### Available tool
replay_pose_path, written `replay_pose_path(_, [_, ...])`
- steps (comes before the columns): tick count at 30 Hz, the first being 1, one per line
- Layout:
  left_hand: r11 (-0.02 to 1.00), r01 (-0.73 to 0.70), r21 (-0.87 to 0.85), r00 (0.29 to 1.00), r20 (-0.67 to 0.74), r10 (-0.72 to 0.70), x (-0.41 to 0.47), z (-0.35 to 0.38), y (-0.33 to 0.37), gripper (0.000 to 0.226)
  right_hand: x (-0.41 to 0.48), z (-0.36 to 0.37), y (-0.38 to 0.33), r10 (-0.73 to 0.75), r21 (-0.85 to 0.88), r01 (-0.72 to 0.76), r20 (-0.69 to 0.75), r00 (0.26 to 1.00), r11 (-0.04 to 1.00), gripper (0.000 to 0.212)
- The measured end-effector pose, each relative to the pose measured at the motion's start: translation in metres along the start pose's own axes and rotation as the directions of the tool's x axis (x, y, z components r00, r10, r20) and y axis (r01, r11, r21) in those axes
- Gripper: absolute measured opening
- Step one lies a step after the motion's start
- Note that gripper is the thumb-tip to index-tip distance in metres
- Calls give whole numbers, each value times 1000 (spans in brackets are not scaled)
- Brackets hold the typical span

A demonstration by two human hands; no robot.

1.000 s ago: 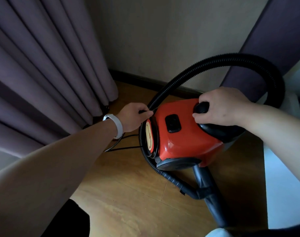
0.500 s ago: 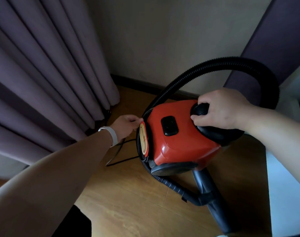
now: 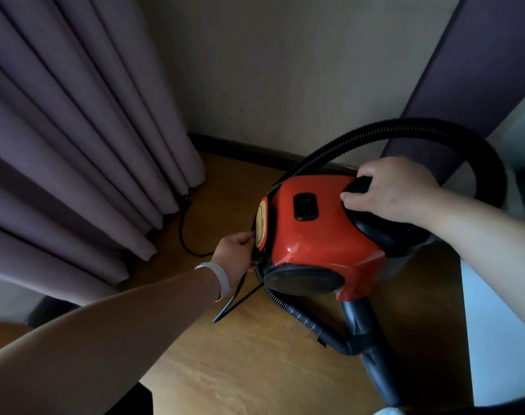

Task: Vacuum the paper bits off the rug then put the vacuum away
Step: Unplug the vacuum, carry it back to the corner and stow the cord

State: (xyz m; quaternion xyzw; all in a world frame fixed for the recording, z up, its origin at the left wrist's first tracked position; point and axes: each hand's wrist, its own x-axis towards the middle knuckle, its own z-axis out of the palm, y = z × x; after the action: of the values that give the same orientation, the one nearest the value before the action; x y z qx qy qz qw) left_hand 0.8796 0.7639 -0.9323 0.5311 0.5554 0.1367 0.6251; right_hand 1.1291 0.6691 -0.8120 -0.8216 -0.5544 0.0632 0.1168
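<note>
A red canister vacuum (image 3: 318, 235) with black trim stands on the wooden floor near the wall. My right hand (image 3: 393, 187) grips its black top handle. A black ribbed hose (image 3: 429, 130) arches from the vacuum's left side over my right hand and down to the dark wand (image 3: 372, 354) at the lower right. My left hand (image 3: 237, 253) is at the vacuum's left side by the cream round label, fingers curled on the black power cord (image 3: 234, 301). The cord runs on across the floor to the curtain foot. No rug or paper bits are in view.
Purple curtains (image 3: 75, 145) hang along the left down to the floor. A beige wall with dark skirting (image 3: 243, 148) is behind the vacuum. A white furniture edge (image 3: 498, 324) stands close on the right. A purple panel (image 3: 477, 70) rises at the upper right.
My left hand has slid down along the vacuum's left side with the cord, from near the hose inlet to the lower edge of the label. The right hand has kept its grip on the handle.
</note>
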Motion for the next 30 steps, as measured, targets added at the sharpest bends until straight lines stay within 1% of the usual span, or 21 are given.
replay_pose_path(2, [999,31,19,999,44,-32,-2,-4,1,25,0,-1,0,6,-9,-6,-14,1000,1000,34])
replay_pose_path(8, [993,112,-41,972,214,-101,-10,-17,9,31,-1,-2,-4,16,-23,-17,-21,1000,1000,35])
replay_pose_path(10, [986,144,-83,954,276,-116,-13,-19,11,30,-2,-2,-3,30,-23,-30,-17,999,999,35])
replay_pose_path(12, [983,159,-91,941,316,-123,-18,-18,11,24,-2,-1,0,51,-25,-52,-21,998,998,36])
replay_pose_path(13, [985,154,-81,943,311,-122,-21,-16,11,20,-2,-1,1,61,-25,-62,-27,998,998,35])
replay_pose_path(15, [991,123,-57,966,234,-107,-25,-11,11,13,-1,-1,1,76,-22,-77,-46,996,997,36])
replay_pose_path(17, [997,72,-23,987,145,-68,-24,-10,10,20,0,-3,0,85,-15,-86,-65,994,996,37])
replay_pose_path(19, [1000,8,21,995,102,-10,-20,-11,10,26,0,-4,-1,86,-3,-86,-78,993,996,39])
replay_pose_path(20, [998,-23,61,996,86,18,-19,-12,11,28,0,-4,-2,83,1,-83,-77,994,997,40])
replay_pose_path(22, [976,-71,205,997,50,62,-17,-11,12,32,0,-4,-3,74,-9,-75,-64,995,997,39])
replay_pose_path(23, [958,-79,274,997,33,73,-17,-8,12,34,0,-4,-3,70,-24,-71,-59,996,997,39])
replay_pose_path(25, [930,-77,359,997,12,78,-16,-2,12,37,1,-5,-2,56,-59,-59,-56,997,996,39])
replay_pose_path(27, [915,-79,396,997,23,76,-15,2,15,38,1,-5,1,42,-85,-46,-54,998,995,39])
replay_pose_path(30, [931,-74,358,997,5,78,-17,7,26,39,1,-3,3,46,-96,-51,-56,997,994,40])
